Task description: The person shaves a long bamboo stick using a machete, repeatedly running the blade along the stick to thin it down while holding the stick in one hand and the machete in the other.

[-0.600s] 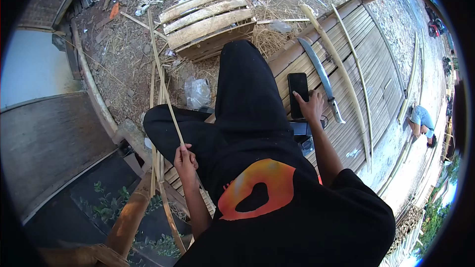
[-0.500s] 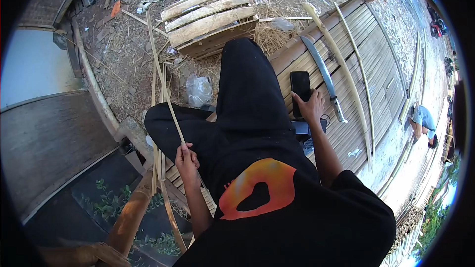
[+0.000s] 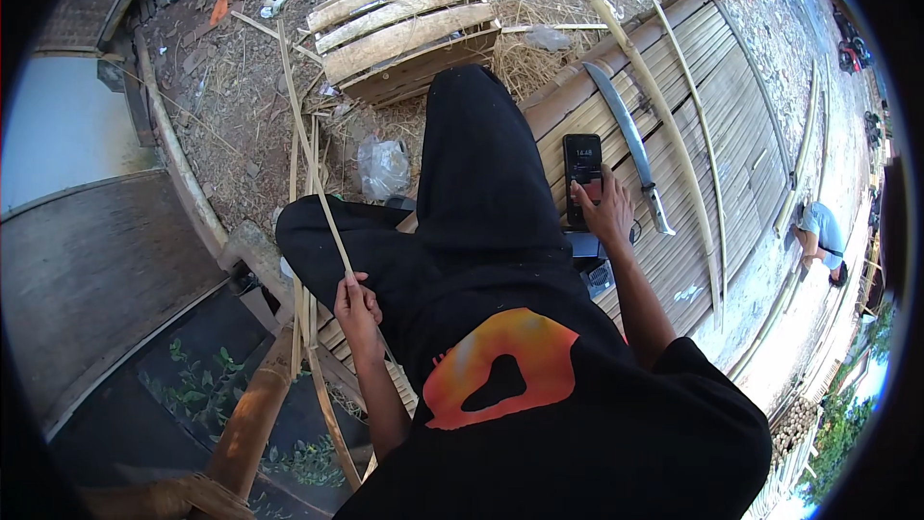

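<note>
In my left hand (image 3: pixel 357 313), closed at my lap, is one end of a long thin bamboo strip (image 3: pixel 318 175). The strip slants up and away over my bent left knee. My right hand (image 3: pixel 608 212) lies over the lower part of a black smartphone (image 3: pixel 583 156), its fingers apart and the thumb on the glass. The phone rests flat on the bamboo slat bench (image 3: pixel 741 87) with its screen lit. To the right of that hand lies a machete (image 3: pixel 626 127) with a curved blade and pale handle.
A slatted wooden crate (image 3: pixel 409 39) stands on littered ground ahead. Two bamboo poles, one thicker (image 3: pixel 664 116), lie across the bench. Beside my left knee are more strips (image 3: pixel 301 299) and a clear plastic bag (image 3: pixel 383 169). A crouching person (image 3: pixel 820 239) is far right.
The phone's screen has gone from dark to lit. My right hand has shifted from the phone's lower edge onto its face. My left hand still holds the strip.
</note>
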A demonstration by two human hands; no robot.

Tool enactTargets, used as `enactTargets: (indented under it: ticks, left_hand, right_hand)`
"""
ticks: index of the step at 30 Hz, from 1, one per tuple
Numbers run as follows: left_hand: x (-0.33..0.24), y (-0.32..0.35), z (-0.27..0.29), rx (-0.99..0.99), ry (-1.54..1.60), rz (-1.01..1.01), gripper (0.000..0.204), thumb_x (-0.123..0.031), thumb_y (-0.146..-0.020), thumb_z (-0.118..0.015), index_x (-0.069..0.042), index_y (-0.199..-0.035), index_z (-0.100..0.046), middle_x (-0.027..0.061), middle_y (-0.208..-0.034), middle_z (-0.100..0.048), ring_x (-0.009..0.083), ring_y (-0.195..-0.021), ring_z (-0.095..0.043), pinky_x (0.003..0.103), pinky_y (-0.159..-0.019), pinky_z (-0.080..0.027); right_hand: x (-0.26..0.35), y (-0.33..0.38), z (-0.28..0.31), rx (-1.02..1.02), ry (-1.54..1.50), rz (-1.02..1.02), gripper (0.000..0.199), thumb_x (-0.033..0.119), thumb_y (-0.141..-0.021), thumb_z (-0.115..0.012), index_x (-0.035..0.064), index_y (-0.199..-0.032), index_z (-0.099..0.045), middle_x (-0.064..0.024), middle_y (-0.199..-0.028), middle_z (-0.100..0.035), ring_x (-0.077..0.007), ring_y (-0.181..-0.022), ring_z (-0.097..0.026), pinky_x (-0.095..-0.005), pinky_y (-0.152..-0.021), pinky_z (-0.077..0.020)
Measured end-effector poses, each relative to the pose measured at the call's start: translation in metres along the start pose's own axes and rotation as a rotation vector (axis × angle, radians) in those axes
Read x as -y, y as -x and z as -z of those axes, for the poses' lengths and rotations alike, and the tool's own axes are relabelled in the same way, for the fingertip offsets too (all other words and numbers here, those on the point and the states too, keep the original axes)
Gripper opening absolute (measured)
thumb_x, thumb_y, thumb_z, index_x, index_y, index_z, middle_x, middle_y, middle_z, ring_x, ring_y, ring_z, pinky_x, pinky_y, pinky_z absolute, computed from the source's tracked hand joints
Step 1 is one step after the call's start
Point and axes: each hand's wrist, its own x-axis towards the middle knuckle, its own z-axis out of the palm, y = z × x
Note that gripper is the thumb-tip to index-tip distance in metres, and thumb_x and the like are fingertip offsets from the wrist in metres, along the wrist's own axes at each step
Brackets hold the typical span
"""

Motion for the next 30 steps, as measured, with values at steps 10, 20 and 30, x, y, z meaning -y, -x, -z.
enactTargets:
  ticks: [10,20,30]
  left_hand:
    - [-0.004,-0.002,-0.003,0.012,-0.008,0.01,0.026,-0.033,-0.105,-0.044,-0.009,-0.102,-0.055,-0.0055,-0.063,-0.038,0.0003,-0.046,-0.031,0.017,-0.039,-0.024]
    - [-0.005,-0.002,-0.005,-0.008,-0.018,0.013,0.028,-0.033,-0.105,-0.043,-0.009,-0.101,-0.055,-0.0055,-0.062,-0.037,0.0003,-0.044,-0.03,0.018,-0.037,-0.024]
    - [-0.002,-0.004,-0.002,-0.005,-0.009,0.003,0.028,-0.034,-0.105,-0.043,-0.01,-0.102,-0.056,-0.0051,-0.062,-0.038,0.0006,-0.044,-0.028,0.018,-0.039,-0.021]
  right_hand:
    - [-0.018,0.002,-0.01,-0.055,-0.077,0.045,0.064,0.051,-0.089,-0.062,0.0196,-0.143,-0.048,-0.0101,-0.132,-0.058,-0.0295,-0.128,-0.049,-0.0457,-0.105,-0.0383]
    - [-0.016,0.001,-0.011,-0.033,-0.032,0.034,0.061,0.052,-0.089,-0.06,0.0213,-0.141,-0.05,-0.0081,-0.133,-0.057,-0.0289,-0.127,-0.049,-0.0447,-0.105,-0.0386]
    - [-0.014,0.0,-0.008,-0.055,-0.083,0.001,0.061,0.053,-0.091,-0.058,0.0181,-0.141,-0.05,-0.0104,-0.133,-0.057,-0.0309,-0.126,-0.05,-0.0434,-0.105,-0.0381]
